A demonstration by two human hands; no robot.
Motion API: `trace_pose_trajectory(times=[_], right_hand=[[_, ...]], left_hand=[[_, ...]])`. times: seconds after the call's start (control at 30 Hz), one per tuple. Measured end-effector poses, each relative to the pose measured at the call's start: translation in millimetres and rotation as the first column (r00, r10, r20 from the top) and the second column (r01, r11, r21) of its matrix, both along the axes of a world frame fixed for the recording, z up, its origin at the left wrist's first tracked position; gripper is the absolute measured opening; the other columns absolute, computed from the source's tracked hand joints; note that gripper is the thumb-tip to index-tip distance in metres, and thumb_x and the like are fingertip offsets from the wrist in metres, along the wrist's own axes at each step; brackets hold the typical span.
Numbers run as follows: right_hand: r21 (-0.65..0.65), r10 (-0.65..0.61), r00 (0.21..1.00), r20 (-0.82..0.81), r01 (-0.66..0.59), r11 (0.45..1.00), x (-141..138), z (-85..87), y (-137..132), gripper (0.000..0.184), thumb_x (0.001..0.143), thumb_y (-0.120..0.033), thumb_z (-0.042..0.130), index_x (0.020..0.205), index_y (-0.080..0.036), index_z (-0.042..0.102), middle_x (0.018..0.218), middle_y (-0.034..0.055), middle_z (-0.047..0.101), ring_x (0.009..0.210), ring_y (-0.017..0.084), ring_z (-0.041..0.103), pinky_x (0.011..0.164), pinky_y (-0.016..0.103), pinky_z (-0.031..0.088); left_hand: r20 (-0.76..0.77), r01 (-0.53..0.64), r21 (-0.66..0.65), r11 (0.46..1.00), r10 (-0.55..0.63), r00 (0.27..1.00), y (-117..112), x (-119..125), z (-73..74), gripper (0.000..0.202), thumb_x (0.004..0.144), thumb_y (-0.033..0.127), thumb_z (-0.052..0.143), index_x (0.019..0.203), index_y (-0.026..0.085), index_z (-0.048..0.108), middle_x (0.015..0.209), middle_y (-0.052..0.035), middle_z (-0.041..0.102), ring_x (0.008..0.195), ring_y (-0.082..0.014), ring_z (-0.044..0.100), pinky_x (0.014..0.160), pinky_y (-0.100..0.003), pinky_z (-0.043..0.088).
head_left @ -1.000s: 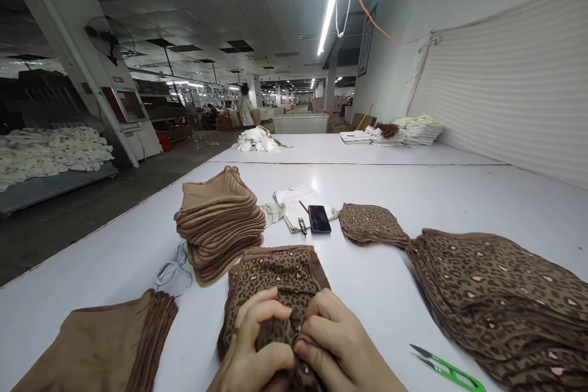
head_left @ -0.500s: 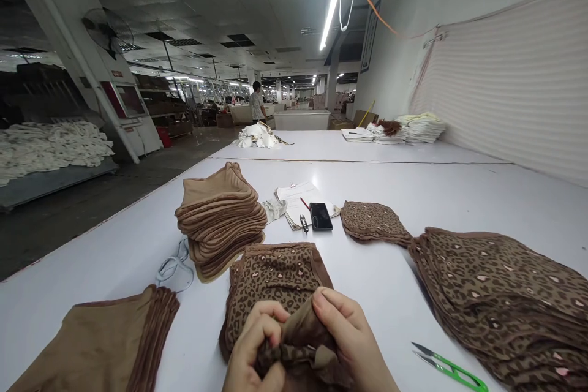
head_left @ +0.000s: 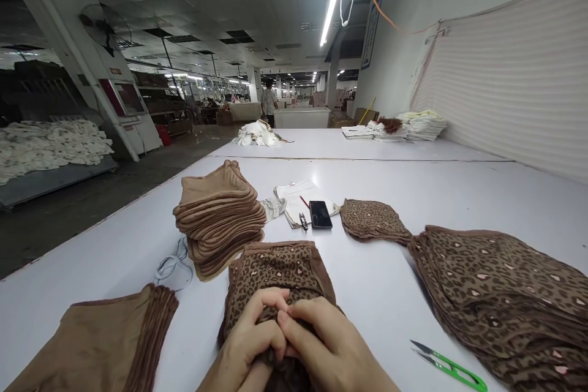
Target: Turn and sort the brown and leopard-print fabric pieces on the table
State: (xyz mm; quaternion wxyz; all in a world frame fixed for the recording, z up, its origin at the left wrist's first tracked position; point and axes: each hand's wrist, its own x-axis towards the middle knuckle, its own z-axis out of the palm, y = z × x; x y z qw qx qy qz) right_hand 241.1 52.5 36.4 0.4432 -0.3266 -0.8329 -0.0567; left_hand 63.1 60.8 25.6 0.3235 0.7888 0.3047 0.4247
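Observation:
My left hand [head_left: 250, 340] and my right hand [head_left: 328, 340] meet at the bottom centre, their fingertips pressed together. Both are closed on a dark brown leopard-print cloth piece [head_left: 288, 376], mostly hidden beneath the fingers. Just beyond and partly under them lies a stack of leopard-print cloth pieces [head_left: 280, 266] with brown edging. To the right of my right hand, green-handled thread snips [head_left: 452, 369] rest on the white table [head_left: 376, 312].
Tan cloth pieces [head_left: 220, 214] are piled at centre left, and a brown folded stack [head_left: 101, 331] sits nearer. A large leopard-print pile [head_left: 496, 288] fills the right. Farther back are a phone [head_left: 320, 214], papers [head_left: 294, 193] and small black snips [head_left: 303, 221]. A person [head_left: 269, 101] stands far off.
My hands have come together over the cloth, covering the fold and pale tan patch that showed between them. The distant person has shifted slightly right.

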Motion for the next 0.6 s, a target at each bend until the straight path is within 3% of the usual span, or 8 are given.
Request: trace_pose_trajectory(times=[0.13,0.23,0.3,0.37,0.43,0.5,0.6], right_hand=[[-0.178,0.108,0.971,-0.211,-0.147,0.973,2.3,-6.9,0.3,0.020,0.097,-0.016,0.045,0.104,-0.016,0.064,0.088,0.0081,0.064,0.074,0.016,0.059,0.064,0.026,0.051],[-0.289,0.088,0.926,-0.366,-0.203,0.935,3.4,-16.2,4.2,0.026,0.099,-0.021,0.041,0.091,-0.016,0.064,0.081,0.0063,0.058,0.072,0.015,0.057,0.062,0.025,0.048],[-0.383,0.043,0.911,-0.409,-0.214,0.899,2.0,-21.3,8.0,0.031,0.100,-0.026,0.040,0.082,-0.017,0.063,0.077,0.0045,0.056,0.071,0.015,0.056,0.063,0.025,0.046],[-0.504,-0.011,0.907,-0.420,-0.224,0.834,-0.3,-23.6,11.1,0.036,0.100,-0.031,0.038,0.076,-0.017,0.061,0.074,0.0037,0.056,0.070,0.015,0.055,0.063,0.026,0.043],[-0.624,-0.068,0.897,-0.437,-0.248,0.742,-2.6,-22.3,11.9,0.041,0.100,-0.038,0.038,0.072,-0.017,0.060,0.071,0.0030,0.057,0.069,0.016,0.054,0.063,0.027,0.041],[-0.715,-0.125,0.870,-0.477,-0.302,0.630,-4.6,-18.2,9.8,0.043,0.098,-0.044,0.041,0.071,-0.017,0.061,0.070,0.0020,0.057,0.068,0.015,0.053,0.064,0.026,0.039],[-0.757,-0.192,0.791,-0.581,-0.438,0.485,-6.5,-12.4,3.8,0.046,0.094,-0.055,0.047,0.071,-0.017,0.061,0.067,0.0006,0.056,0.066,0.014,0.051,0.063,0.025,0.039]], left_hand=[[-0.042,-0.105,0.154,0.982,0.112,0.993,-2.9,7.5,-12.4,0.026,0.076,0.001,0.039,0.068,0.024,0.049,0.106,-0.0012,0.054,0.123,-0.0249,0.045,0.099,-0.037,0.041],[-0.115,-0.176,0.250,0.952,0.210,0.971,-8.9,11.3,-30.6,0.025,0.073,0.003,0.047,0.066,0.025,0.055,0.108,-0.0021,0.058,0.121,-0.0268,0.049,0.096,-0.038,0.047],[-0.165,-0.294,0.276,0.915,0.346,0.924,-12.9,11.0,-42.8,0.027,0.070,0.003,0.050,0.076,0.027,0.061,0.114,-0.0045,0.060,0.120,-0.0282,0.051,0.094,-0.040,0.049],[-0.193,-0.347,0.301,0.888,0.413,0.890,-14.7,7.2,-50.1,0.032,0.069,0.003,0.050,0.086,0.027,0.062,0.118,-0.0073,0.059,0.120,-0.0289,0.051,0.095,-0.042,0.048],[-0.210,-0.309,0.285,0.907,0.373,0.904,-13.9,1.1,-50.2,0.022,0.072,0.009,0.050,0.083,0.026,0.059,0.115,-0.0082,0.058,0.114,-0.0282,0.055,0.092,-0.040,0.049],[-0.224,-0.251,0.207,0.946,0.295,0.929,-11.8,-4.2,-45.0,0.007,0.078,0.024,0.050,0.074,0.024,0.056,0.109,-0.0072,0.058,0.096,-0.0248,0.059,0.083,-0.036,0.051],[-0.218,-0.263,0.084,0.961,0.276,0.936,-12.0,-4.7,-38.4,0.029,0.085,0.049,0.049,0.072,0.024,0.056,0.098,-0.0053,0.057,0.079,-0.0213,0.057,0.074,-0.033,0.050]])
